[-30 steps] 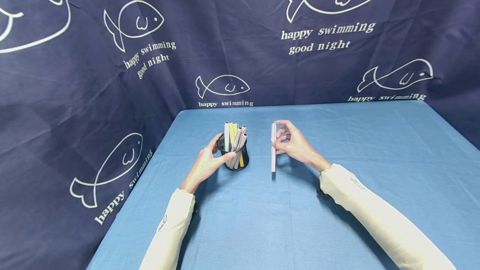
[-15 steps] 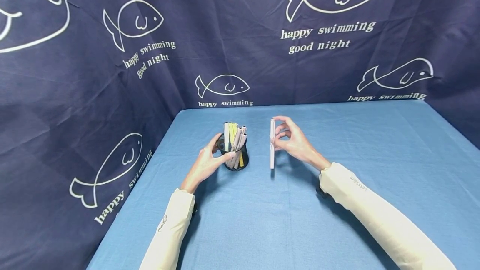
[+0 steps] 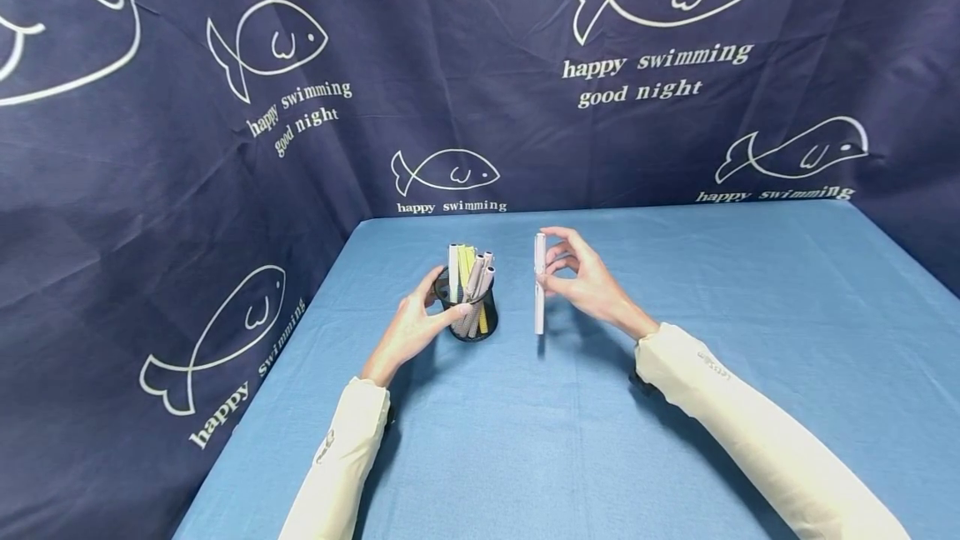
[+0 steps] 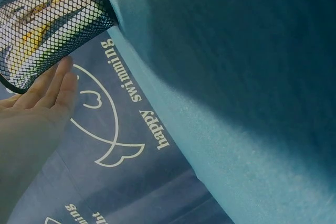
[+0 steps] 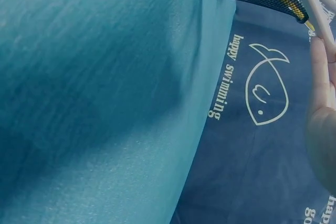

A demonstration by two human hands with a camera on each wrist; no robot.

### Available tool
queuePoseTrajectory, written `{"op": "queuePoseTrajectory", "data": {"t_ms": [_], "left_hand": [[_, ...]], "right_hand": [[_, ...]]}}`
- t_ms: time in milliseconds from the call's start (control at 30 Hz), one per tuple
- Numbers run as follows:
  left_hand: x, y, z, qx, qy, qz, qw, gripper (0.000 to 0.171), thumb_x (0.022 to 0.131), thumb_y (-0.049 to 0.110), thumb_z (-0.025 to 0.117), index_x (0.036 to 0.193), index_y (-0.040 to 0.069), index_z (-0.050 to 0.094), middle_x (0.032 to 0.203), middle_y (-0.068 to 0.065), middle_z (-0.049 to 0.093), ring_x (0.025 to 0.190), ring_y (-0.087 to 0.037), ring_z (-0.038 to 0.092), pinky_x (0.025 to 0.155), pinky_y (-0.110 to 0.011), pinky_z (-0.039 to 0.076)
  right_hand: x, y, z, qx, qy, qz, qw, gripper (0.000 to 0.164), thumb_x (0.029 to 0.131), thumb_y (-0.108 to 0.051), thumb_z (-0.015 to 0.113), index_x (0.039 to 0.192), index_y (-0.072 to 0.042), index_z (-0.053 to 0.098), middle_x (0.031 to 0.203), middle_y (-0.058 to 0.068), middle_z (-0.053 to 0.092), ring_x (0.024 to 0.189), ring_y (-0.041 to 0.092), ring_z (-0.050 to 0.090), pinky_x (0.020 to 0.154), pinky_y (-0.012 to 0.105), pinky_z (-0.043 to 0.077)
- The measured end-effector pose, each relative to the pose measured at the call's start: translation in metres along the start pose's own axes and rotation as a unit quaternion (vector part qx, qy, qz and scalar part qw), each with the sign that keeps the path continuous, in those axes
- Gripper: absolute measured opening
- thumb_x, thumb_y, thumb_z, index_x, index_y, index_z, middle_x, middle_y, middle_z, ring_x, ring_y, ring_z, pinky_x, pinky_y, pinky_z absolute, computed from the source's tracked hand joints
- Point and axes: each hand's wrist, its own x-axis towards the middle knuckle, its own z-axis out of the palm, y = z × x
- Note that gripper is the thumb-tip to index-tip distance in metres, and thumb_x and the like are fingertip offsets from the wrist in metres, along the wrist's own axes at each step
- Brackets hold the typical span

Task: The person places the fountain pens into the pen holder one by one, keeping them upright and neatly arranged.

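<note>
My left hand (image 3: pixel 414 322) holds a black mesh pen holder (image 3: pixel 487 315) from its left side, thumb across the front and fingers behind. Several pens stand in the holder: a white one (image 3: pixel 453 263), yellow ones (image 3: pixel 467 258) and pale pinkish ones (image 3: pixel 476 275). To the right of the holder, my right hand (image 3: pixel 591 282) pinches a pale pinkish-white pen (image 3: pixel 539 307) between thumb and fingers, upright, its shadow just below its lower end. In the left wrist view, the fingers (image 4: pixel 60 90) lie along the mesh wall (image 4: pixel 68 30).
Blue cloth (image 3: pixel 480 457) covers the table. Dark blue curtains (image 3: pixel 525 107) with white fish drawings and lettering hang behind it and on the left.
My right hand has moved slightly up and to the left with the pen, closer to the pen holder. The left hand and the holder have stayed in place.
</note>
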Motion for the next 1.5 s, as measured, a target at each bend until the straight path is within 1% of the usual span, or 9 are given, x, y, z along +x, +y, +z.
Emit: {"op": "queuePoseTrajectory", "data": {"t_ms": [200, 300, 333, 567, 700, 900, 1100, 1333, 1500], "left_hand": [[-0.001, 0.001, 0.000, 0.001, -0.001, -0.002, 1.0000, 0.085, 0.091, 0.041, 0.081, 0.160, 0.013, 0.038, 0.142, -0.013, 0.061, 0.125, -0.031, 0.060, 0.105, -0.055, 0.044], [-0.001, 0.001, 0.001, 0.002, 0.000, -0.003, 1.0000, 0.085, 0.091, 0.040, 0.081, 0.160, 0.012, 0.038, 0.142, -0.013, 0.061, 0.126, -0.032, 0.060, 0.105, -0.055, 0.044], [0.000, 0.000, 0.001, 0.003, 0.000, -0.005, 1.0000, 0.085, 0.092, 0.041, 0.080, 0.160, 0.013, 0.038, 0.142, -0.013, 0.061, 0.126, -0.032, 0.060, 0.105, -0.055, 0.044], [0.000, 0.000, 0.001, -0.003, -0.002, -0.003, 1.0000, 0.087, 0.092, 0.041, 0.080, 0.160, 0.011, 0.037, 0.142, -0.014, 0.061, 0.127, -0.032, 0.060, 0.106, -0.056, 0.043], [0.000, 0.001, 0.000, -0.008, -0.005, -0.005, 0.9999, 0.088, 0.091, 0.044, 0.080, 0.161, 0.012, 0.036, 0.143, -0.014, 0.059, 0.127, -0.033, 0.059, 0.105, -0.057, 0.043], [0.002, 0.000, -0.002, 0.000, -0.004, -0.011, 0.9999, 0.089, 0.091, 0.045, 0.080, 0.161, 0.014, 0.036, 0.145, -0.013, 0.059, 0.127, -0.033, 0.059, 0.105, -0.057, 0.043], [0.003, -0.001, -0.002, 0.002, -0.006, -0.014, 0.9999, 0.091, 0.090, 0.047, 0.080, 0.161, 0.013, 0.035, 0.146, -0.012, 0.058, 0.129, -0.033, 0.058, 0.107, -0.057, 0.042], [0.004, -0.003, -0.002, 0.004, -0.004, 0.007, 1.0000, 0.087, 0.091, 0.040, 0.080, 0.160, 0.010, 0.037, 0.142, -0.015, 0.061, 0.127, -0.035, 0.060, 0.107, -0.057, 0.042], [0.004, -0.004, -0.002, 0.001, -0.005, 0.009, 0.9999, 0.086, 0.091, 0.040, 0.080, 0.160, 0.010, 0.037, 0.142, -0.015, 0.061, 0.127, -0.035, 0.059, 0.108, -0.057, 0.042]], "right_hand": [[0.002, -0.003, 0.001, 0.007, -0.003, -0.001, 1.000, 0.069, 0.089, 0.015, 0.071, 0.150, -0.004, 0.044, 0.110, 0.024, 0.054, 0.092, 0.025, 0.062, 0.073, 0.053, 0.060], [0.003, -0.004, 0.002, 0.008, -0.005, -0.005, 1.000, 0.069, 0.089, 0.014, 0.071, 0.150, -0.004, 0.044, 0.111, 0.024, 0.054, 0.093, 0.024, 0.062, 0.075, 0.056, 0.059], [0.003, -0.005, 0.002, 0.009, -0.005, -0.007, 1.000, 0.069, 0.089, 0.014, 0.071, 0.150, -0.003, 0.044, 0.111, 0.024, 0.054, 0.093, 0.025, 0.062, 0.075, 0.056, 0.059], [0.007, -0.012, 0.005, 0.007, -0.004, -0.028, 1.000, 0.069, 0.088, 0.015, 0.071, 0.150, -0.001, 0.044, 0.110, 0.024, 0.055, 0.092, 0.025, 0.062, 0.071, 0.043, 0.061], [0.009, -0.016, 0.008, 0.017, -0.006, -0.030, 0.999, 0.069, 0.089, 0.016, 0.070, 0.150, -0.001, 0.043, 0.110, 0.025, 0.054, 0.092, 0.024, 0.062, 0.071, 0.043, 0.061], [0.013, -0.020, 0.014, 0.025, -0.006, -0.032, 0.999, 0.070, 0.088, 0.018, 0.069, 0.150, 0.000, 0.042, 0.109, 0.025, 0.053, 0.091, 0.024, 0.062, 0.071, 0.044, 0.061], [0.016, -0.022, 0.019, 0.032, -0.008, -0.040, 0.999, 0.071, 0.087, 0.019, 0.069, 0.150, -0.004, 0.044, 0.109, 0.023, 0.055, 0.091, 0.026, 0.062, 0.070, 0.047, 0.061], [0.020, -0.023, 0.024, 0.041, -0.011, -0.064, 0.997, 0.071, 0.086, 0.020, 0.069, 0.150, -0.001, 0.044, 0.107, 0.024, 0.056, 0.090, 0.026, 0.063, 0.070, 0.044, 0.061], [0.023, -0.024, 0.028, 0.043, -0.009, -0.069, 0.997, 0.070, 0.087, 0.019, 0.070, 0.149, -0.001, 0.044, 0.107, 0.024, 0.056, 0.090, 0.023, 0.063, 0.070, 0.046, 0.061]]}}
